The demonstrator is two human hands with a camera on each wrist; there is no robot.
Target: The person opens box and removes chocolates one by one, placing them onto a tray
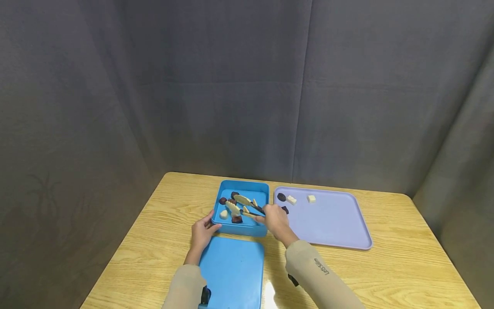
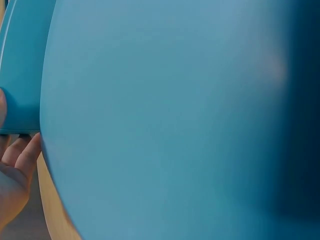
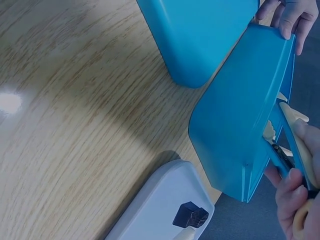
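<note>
Wooden table, tongs between right fingers

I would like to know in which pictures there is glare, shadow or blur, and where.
Head view: bright glare on the table, between the blue lid and the right sleeve; left wrist view: the lid's large surface looks soft, darkening strongly towards the right; right wrist view: white glare at the left edge, shadow along the pale tray.
</note>
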